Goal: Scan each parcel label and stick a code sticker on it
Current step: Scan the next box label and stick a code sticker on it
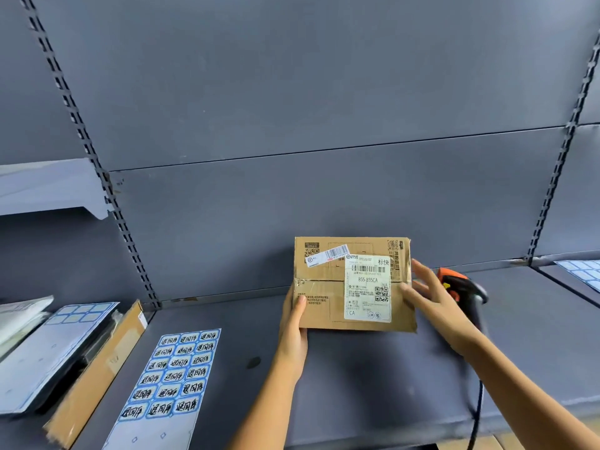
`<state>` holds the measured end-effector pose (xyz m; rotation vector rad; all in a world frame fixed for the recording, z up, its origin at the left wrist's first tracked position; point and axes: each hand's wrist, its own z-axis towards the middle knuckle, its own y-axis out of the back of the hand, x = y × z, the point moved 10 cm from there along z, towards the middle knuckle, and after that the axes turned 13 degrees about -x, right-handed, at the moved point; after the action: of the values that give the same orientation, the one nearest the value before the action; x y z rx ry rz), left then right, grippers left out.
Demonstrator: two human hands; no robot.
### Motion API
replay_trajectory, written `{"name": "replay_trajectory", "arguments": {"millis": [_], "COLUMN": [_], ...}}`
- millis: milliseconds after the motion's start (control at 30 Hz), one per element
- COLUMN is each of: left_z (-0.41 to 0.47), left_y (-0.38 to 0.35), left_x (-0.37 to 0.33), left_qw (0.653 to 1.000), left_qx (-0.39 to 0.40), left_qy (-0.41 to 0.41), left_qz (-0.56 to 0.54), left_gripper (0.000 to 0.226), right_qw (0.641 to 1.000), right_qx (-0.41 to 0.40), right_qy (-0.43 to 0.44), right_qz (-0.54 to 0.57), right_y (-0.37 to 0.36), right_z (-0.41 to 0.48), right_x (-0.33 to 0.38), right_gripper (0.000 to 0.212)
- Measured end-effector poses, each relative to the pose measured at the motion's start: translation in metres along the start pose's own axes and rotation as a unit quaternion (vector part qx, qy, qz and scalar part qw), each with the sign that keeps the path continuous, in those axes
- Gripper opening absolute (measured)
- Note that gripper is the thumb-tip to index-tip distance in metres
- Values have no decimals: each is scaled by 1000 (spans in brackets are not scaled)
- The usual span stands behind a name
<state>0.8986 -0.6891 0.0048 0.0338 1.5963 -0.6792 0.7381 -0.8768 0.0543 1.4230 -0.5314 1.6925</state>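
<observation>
A brown cardboard parcel (321, 287) is held tilted up above the grey shelf, its face toward me. A white shipping label (367, 289) with barcode and QR code covers its right half, and a small barcode strip (328, 255) sits at its upper left. My left hand (293, 326) grips the parcel's lower left edge, thumb on the front. My right hand (435, 297) lies along the right edge, its thumb on the front face and its fingers spread and straight. An orange and black scanner (461, 287) lies on the shelf just behind my right hand. A sheet of blue-bordered code stickers (175, 375) lies at lower left.
The grey shelf board (373, 378) runs under the parcel, with a dark spot (254, 362) near my left forearm. At the left lie a flat cardboard piece (97, 375), a used sticker sheet (55, 349) and grey mailers. Another sticker sheet (581, 271) lies far right. The scanner cable (477, 414) hangs down at right.
</observation>
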Motion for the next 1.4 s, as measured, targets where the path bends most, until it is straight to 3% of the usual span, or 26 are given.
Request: {"name": "replay_trajectory", "arguments": {"millis": [67,167,233,300,400,467,533,633,733,833,900,967,1033,1100,1167,1233,1300,1400], "left_z": [-6,-15,-23,-28,-29,-31,-37,-50,-65,-74,-73,-71,-69,-68,-68,-69,-69,-69], "left_y": [5,23,35,53,94,139,185,232,243,235,231,231,233,234,235,235,232,231], "left_x": [-6,-15,-22,-30,-56,-81,-102,-106,-98,-96,-99,-101,-101,-99,-99,-99,-99,-100], "left_qw": [1000,999,997,988,953,916,867,827,802,799,780,776,775,772,784,797,797,779], "left_qx": [-11,-20,-19,-32,-71,-132,-162,-142,-97,-78,-80,-85,-89,-93,-100,-98,-92,-105], "left_qy": [14,34,52,67,44,-7,-58,-70,-83,-127,-152,-156,-152,-152,-149,-149,-157,-161], "left_qz": [-13,7,51,139,291,378,468,539,583,583,602,605,608,610,594,577,576,597], "left_gripper": [48,45,39,26,35,36,22,21,18,26,27,27,26,24,22,22,17,13], "right_qw": [990,976,968,961,944,937,937,927,922,943,953,974,979,957,923,885,871,894], "right_qx": [80,127,139,151,161,183,203,189,186,158,135,35,-111,-144,-44,101,211,252], "right_qy": [-37,-51,-72,-115,-200,-240,-262,-322,-336,-293,-270,-202,-14,219,376,452,438,335], "right_qz": [113,171,195,204,204,178,113,45,43,24,-4,-97,-169,-124,-66,-48,-77,-159], "right_y": [-28,-50,-61,-75,-99,-118,-134,-146,-155,-156,-155,-138,-115,-122,-160,-209,-254,-289], "right_z": [-7,-15,-17,-18,-20,-19,-25,-29,-33,-26,-24,-17,-16,-52,-105,-157,-189,-185], "right_x": [3,2,-1,-5,-9,-15,-17,-36,-24,-14,-7,0,44,115,152,153,127,77], "right_gripper": [91,110,107,90,59,65,71,76,55,43,62,86,76,54,33,25,27,28]}}
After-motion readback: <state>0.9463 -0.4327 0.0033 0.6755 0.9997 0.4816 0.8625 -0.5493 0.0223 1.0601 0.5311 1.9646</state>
